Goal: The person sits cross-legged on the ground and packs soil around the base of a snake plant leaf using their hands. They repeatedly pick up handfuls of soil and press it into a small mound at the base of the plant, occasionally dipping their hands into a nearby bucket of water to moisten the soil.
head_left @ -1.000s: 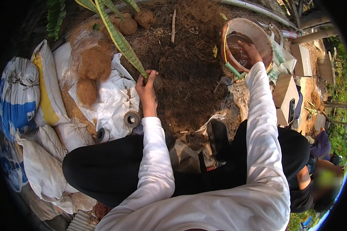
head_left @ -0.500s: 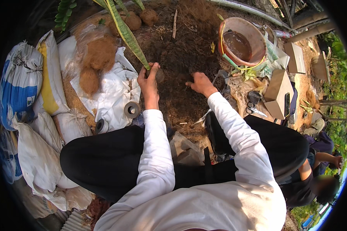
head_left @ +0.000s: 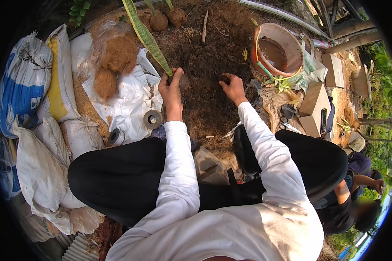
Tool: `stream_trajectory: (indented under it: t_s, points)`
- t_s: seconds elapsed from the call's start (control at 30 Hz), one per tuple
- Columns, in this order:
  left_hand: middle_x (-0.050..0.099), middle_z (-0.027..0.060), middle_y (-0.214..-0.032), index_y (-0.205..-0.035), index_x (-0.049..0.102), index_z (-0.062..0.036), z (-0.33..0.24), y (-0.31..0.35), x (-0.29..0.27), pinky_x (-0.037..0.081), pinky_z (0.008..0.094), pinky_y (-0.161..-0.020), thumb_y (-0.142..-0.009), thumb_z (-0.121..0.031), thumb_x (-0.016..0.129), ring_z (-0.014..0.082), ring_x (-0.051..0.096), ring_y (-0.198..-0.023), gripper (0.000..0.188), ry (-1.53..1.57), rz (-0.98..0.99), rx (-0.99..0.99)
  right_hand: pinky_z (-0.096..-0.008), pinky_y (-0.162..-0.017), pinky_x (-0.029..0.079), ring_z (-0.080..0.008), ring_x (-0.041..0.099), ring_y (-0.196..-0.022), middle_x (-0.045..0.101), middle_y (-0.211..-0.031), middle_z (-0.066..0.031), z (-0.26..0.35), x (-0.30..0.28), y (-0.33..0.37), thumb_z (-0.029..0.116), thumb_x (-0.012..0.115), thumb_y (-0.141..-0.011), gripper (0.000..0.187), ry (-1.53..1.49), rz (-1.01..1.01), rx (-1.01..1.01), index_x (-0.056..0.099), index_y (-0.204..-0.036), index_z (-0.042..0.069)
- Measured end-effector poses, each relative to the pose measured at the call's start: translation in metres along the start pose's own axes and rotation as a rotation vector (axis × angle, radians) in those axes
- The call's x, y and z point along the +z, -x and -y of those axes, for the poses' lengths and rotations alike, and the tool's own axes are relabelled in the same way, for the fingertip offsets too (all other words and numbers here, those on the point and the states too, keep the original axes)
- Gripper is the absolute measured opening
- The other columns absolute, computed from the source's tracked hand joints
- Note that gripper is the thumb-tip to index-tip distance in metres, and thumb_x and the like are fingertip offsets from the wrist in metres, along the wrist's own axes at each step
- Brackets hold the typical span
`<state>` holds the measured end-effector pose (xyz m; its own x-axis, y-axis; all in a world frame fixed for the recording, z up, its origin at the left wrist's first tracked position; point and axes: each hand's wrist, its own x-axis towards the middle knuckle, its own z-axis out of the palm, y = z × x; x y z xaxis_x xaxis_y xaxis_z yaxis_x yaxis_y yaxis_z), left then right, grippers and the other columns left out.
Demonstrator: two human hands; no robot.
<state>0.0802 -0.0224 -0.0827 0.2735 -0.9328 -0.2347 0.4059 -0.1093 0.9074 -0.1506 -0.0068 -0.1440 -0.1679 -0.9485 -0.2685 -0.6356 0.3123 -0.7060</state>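
My left hand (head_left: 171, 90) grips the base of a long green sword-shaped leaf plant (head_left: 146, 37), just above its small dark root ball (head_left: 184, 81). The leaf slants up and left out of the picture. My right hand (head_left: 233, 88) lies a little to the right on the heap of dark soil (head_left: 204, 52), its fingers curled into a clump of it. Both white sleeves reach forward over my black-clad knees.
An orange bucket (head_left: 278, 51) holding muddy water stands at the heap's right. Coconut fibre in a clear bag (head_left: 117, 54), white sheeting, two tape rolls (head_left: 152, 118) and filled sacks (head_left: 26, 82) lie left. Cardboard boxes (head_left: 314, 102) sit right. Another person (head_left: 357, 204) crouches lower right.
My right hand has come away from the orange bucket and down to the soil heap beside the left hand. The left hand has kept hold of the leaf plant.
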Motion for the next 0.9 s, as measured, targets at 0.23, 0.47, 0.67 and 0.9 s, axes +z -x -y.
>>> stream_trajectory:
  t_s: [0.23,0.47,0.67,0.9]
  points:
    - [0.068,0.0026,-0.092,-0.098,0.067,-0.0051,-0.002,0.005,0.007,0.048,0.027,-0.082,-0.088,-0.012,0.077,0.0116,0.063,-0.086,0.015,-0.02,-0.041,-0.06,-0.0469,-0.121,0.026,-0.0455,0.025,-0.146,0.027,-0.159,-0.0241,0.024,0.074,-0.004,0.038,0.085,-0.075,0.1,0.291,0.019,-0.193,0.034,-0.151,0.0]
    - [0.067,0.0022,-0.091,-0.095,0.066,-0.0049,0.01,0.004,0.007,0.047,0.0271,-0.082,-0.088,-0.011,0.076,0.0118,0.063,-0.085,0.013,0.04,-0.054,-0.054,-0.051,-0.115,0.033,-0.0455,0.039,-0.136,0.042,-0.148,-0.0221,0.023,0.085,-0.008,0.018,0.079,-0.079,0.069,0.384,-0.115,-0.208,0.052,-0.141,0.007]
    - [0.067,0.0023,-0.091,-0.094,0.066,-0.0049,0.009,-0.003,0.013,0.046,0.0279,-0.084,-0.088,-0.011,0.076,0.0116,0.062,-0.085,0.012,0.029,-0.034,-0.059,-0.0448,-0.107,0.046,-0.0398,0.053,-0.125,0.055,-0.137,-0.0181,0.006,0.07,0.007,0.008,0.074,-0.08,0.048,0.352,-0.04,-0.317,0.064,-0.127,0.006]
    - [0.067,0.0026,-0.091,-0.094,0.066,-0.0052,-0.002,0.003,0.019,0.047,0.0283,-0.084,-0.089,-0.012,0.075,0.0116,0.062,-0.086,0.013,-0.007,-0.026,-0.043,-0.0426,-0.107,0.046,-0.0354,0.058,-0.123,0.063,-0.131,-0.0184,0.015,0.0,0.005,0.027,0.079,-0.081,0.049,0.183,0.475,-0.099,0.068,-0.125,0.01]
